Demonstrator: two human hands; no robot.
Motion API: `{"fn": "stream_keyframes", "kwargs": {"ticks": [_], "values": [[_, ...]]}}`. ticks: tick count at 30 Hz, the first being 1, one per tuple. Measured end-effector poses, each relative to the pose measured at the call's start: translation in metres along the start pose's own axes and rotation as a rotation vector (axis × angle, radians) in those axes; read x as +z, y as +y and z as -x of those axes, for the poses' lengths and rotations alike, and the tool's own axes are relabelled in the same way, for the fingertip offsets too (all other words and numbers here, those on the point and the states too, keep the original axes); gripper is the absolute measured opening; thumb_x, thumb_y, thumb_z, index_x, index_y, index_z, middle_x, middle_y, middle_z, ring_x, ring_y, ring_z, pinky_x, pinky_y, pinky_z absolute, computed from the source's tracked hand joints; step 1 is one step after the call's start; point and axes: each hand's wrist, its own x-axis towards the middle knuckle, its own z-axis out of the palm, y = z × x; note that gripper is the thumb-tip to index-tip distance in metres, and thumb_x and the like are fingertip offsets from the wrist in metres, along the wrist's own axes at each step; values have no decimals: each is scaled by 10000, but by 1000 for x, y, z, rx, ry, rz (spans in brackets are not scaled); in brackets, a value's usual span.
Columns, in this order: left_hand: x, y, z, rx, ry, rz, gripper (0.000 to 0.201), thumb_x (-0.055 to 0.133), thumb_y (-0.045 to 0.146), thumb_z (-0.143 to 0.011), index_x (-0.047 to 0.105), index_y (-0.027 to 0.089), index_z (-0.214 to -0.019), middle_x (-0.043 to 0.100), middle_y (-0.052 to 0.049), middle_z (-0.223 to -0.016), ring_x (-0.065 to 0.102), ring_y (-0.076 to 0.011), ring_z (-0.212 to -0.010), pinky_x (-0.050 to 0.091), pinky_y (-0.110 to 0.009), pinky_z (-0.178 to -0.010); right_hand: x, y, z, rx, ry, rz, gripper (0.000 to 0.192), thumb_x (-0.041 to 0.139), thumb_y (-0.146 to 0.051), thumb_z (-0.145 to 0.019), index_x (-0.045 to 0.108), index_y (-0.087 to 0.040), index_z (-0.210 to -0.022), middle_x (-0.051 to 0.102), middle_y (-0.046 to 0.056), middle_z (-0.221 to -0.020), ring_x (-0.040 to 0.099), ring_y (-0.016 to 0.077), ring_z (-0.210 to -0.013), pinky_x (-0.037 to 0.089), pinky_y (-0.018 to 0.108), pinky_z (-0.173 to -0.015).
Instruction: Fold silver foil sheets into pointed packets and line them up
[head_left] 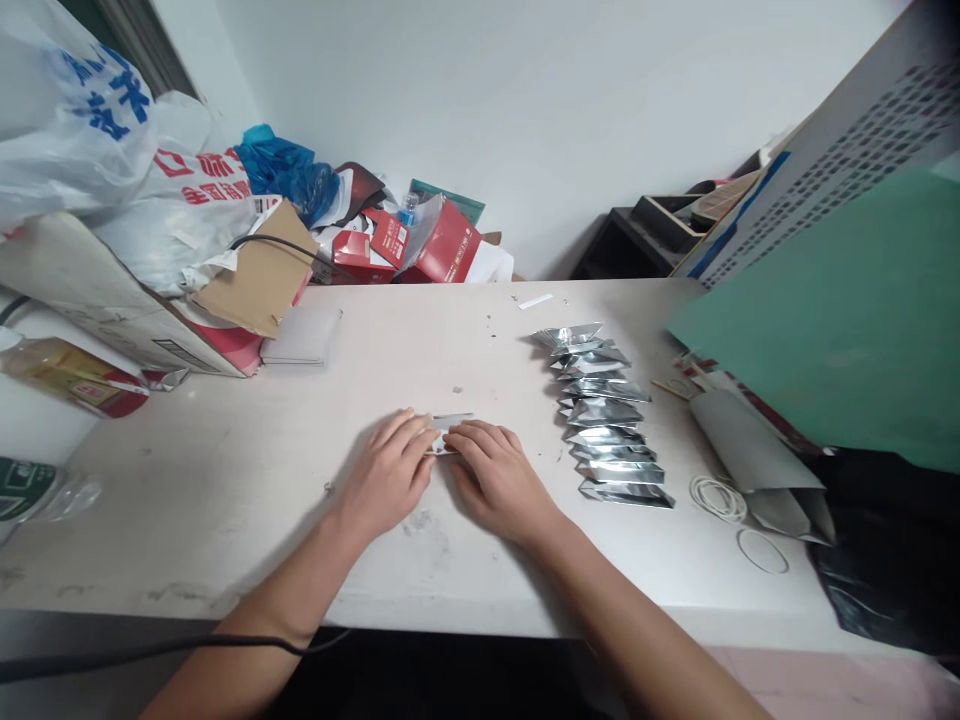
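A white table (pixel 225 480) fills the lower and middle frame. At the right edge a green board (pixel 847 330) leans over it, with a perforated white panel (pixel 840 150) behind at upper right. The upper left holds a heap of white plastic bags (pixel 97 140), a blue bag (pixel 285 175), a brown cardboard flap (pixel 259 270) and red boxes (pixel 442 240) against the wall. A flat white box (pixel 301 335) lies just below that heap.

Right of centre, a row of silver foil packets (pixel 607 415) runs from mid-frame down toward the lower right, each overlapping the next. Beside the row's lower end sits a grey paper roll (pixel 750 460), with white rubber bands (pixel 718 497) and a single loose band (pixel 763 551) near it.

At centre, the left hand (pixel 386 478) and right hand (pixel 499 480) lie palm-down on the table, fingertips meeting over one foil packet (pixel 448 428). Both hands are flattened, fingers bent slightly, pressing on the packet rather than closed around it; only its top edge shows between the fingertips. It lies well left of the row.

A black cable (pixel 150 655) crosses the lower left corner under the left forearm.
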Motion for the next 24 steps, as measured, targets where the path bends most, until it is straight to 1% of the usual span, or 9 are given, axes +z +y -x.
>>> {"fn": "stream_keyframes", "kwargs": {"ticks": [3, 5, 8, 11, 15, 18, 20, 22, 24], "values": [[-1, -2, 0, -134, 39, 25, 437, 608, 379, -1080, 594, 207, -1482, 653, -127, -1524, 551, -336, -1465, 474, -554, -1207, -4, -2, 0, 23, -18, -61, 274, 545, -247, -1068, 679, -222, -1307, 747, 113, -1287, 636, 302, -1241, 463, 481, -1010], [-1, -3, 1, -186, 3, 14, 478, 664, 448, -1049, 606, 230, -1471, 648, -121, -1532, 531, -365, -1471, 459, -591, -1188, -6, -2, 1, 49, -17, -95, 236, 549, -338, -1090, 709, -248, -1237, 747, 100, -1279, 632, 302, -1235, 458, 482, -1004], [0, -3, 1, -194, -65, 10, 395, 703, 426, -1026, 659, 262, -1383, 657, -95, -1521, 516, -363, -1476, 444, -584, -1177, -4, 2, 1, 217, 70, -28, 310, 530, -429, -1097, 709, -270, -1295, 701, 114, -1403, 571, 343, -1311, 432, 528, -1051], [0, -1, 0, -192, -55, 30, 460, 764, 372, -983, 631, 261, -1409, 677, -95, -1486, 530, -346, -1460, 440, -546, -1177, 0, 7, -1, 386, 104, 76, 389, 594, -457, -1044, 687, -267, -1371, 650, 140, -1487, 514, 404, -1350, 413, 590, -1054], [-2, 0, -3, -225, -47, 86, 543, 826, 334, -929, 612, 260, -1422, 754, -78, -1262, 623, -317, -1305, 483, -501, -1115, 0, 8, -5, 377, 28, 15, 226, 616, -376, -1000, 748, -266, -1147, 688, 118, -1421, 533, 387, -1325, 425, 562, -1032], [-4, -2, -2, -231, -46, 156, 446, 789, 291, -949, 644, 266, -1370, 762, -52, -1172, 649, -293, -1224, 504, -483, -1092, -3, 6, -5, 391, 17, -41, 177, 615, -350, -969, 722, -251, -1070, 729, 122, -1301, 576, 369, -1244, 428, 539, -996], [-4, -3, -1, -240, -9, 243, 367, 706, 233, -990, 659, 271, -1352, 754, -50, -1198, 663, -264, -1203, 520, -454, -1088, -5, 6, -5, 396, 13, -120, 173, 610, -330, -955, 701, -245, -1074, 751, 113, -1181, 608, 347, -1162, 427, 528, -983], [-4, -6, -2, -293, 48, 354, 372, 650, 199, -1002, 663, 275, -1366, 733, -59, -1267, 680, -235, -1175, 542, -419, -1061, -7, 7, -5, 391, 16, -208, 220, 604, -310, -944, 689, -243, -1135, 753, 90, -1084, 640, 312, -1077, 445, 508, -969], [-4, -10, -5, -396, 107, 491, 405, 692, 227, -969, 677, 275, -1371, 712, -73, -1335, 684, -228, -1149, 555, -394, -1014, -9, 10, -8, 393, 36, -340, 326, 598, -314, -948, 671, -238, -1256, 739, 74, -1052, 661, 268, -984, 490, 454, -908]]}}
